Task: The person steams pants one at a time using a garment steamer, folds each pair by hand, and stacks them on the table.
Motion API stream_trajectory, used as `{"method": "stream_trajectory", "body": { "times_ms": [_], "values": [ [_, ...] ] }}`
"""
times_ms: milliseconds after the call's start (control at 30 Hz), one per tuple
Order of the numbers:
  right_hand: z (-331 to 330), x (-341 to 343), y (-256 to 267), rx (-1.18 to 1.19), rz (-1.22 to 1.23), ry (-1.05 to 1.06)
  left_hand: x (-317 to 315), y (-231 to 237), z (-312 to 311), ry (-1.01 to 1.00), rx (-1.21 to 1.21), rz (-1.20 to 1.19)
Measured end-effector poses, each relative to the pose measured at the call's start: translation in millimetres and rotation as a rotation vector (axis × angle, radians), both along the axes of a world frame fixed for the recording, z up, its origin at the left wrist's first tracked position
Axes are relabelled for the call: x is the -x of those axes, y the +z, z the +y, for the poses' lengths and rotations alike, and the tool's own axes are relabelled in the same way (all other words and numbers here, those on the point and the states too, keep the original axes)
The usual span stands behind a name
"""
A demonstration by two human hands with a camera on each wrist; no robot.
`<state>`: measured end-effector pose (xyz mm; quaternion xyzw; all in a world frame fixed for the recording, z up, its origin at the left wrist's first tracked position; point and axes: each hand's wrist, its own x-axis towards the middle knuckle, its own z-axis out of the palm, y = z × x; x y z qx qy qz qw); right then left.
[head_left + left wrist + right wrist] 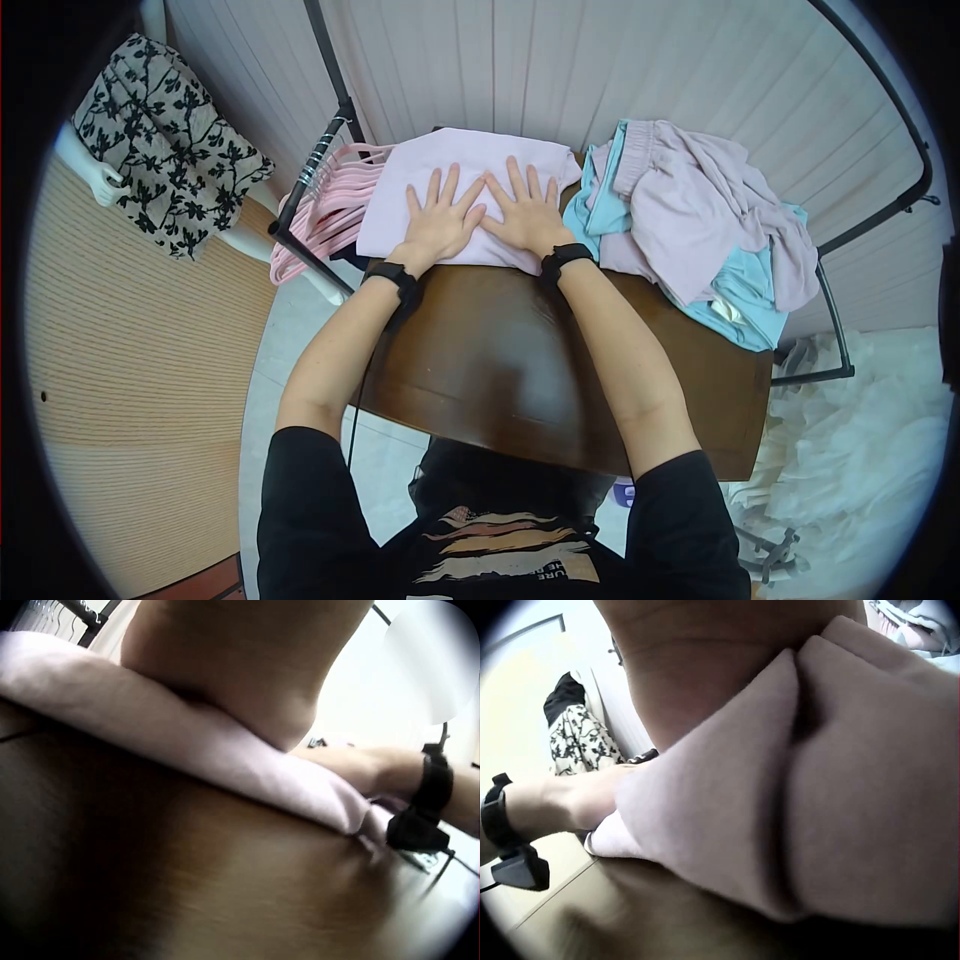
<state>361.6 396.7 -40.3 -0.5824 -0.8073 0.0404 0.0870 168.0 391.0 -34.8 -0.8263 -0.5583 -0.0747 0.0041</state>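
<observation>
A pale pink folded garment (400, 185) lies near the far edge of the brown table (480, 350). My left hand (437, 222) rests palm down on it with fingers spread. Beside it my right hand (527, 215) lies flat on the same cloth, fingers splayed, the two hands meeting around the index fingers and thumbs. In the left wrist view the garment (202, 746) shows as a thick rounded fold under the heel of the hand. Stacked layers of the garment (870, 780) fill the right wrist view.
Right of the hands sits a heap of pink and light blue clothes (690, 210). Several pink hangers (335, 205) hang on a black rack bar (310, 165) at left. A mannequin in a black-and-white floral skirt (170, 145) stands far left; white ruffled fabric (850, 440) lies at right.
</observation>
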Motion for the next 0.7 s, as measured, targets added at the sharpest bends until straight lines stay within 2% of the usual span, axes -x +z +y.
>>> {"method": "stream_trajectory", "body": {
  "times_ms": [167,533,633,700],
  "values": [
    [22,-9,-1,-0.020,0.006,-0.074,-11,0,32,-0.047,-0.033,0.000],
    [35,-14,-4,-0.065,0.012,-0.087,-20,1,53,-0.046,-0.009,-0.003],
    [24,-12,-8,-0.133,0.023,-0.084,-18,2,52,-0.051,-0.017,0.010],
    [6,-13,-20,-0.306,-0.016,-0.044,-20,5,51,-0.051,0.019,0.023]
  ]
}}
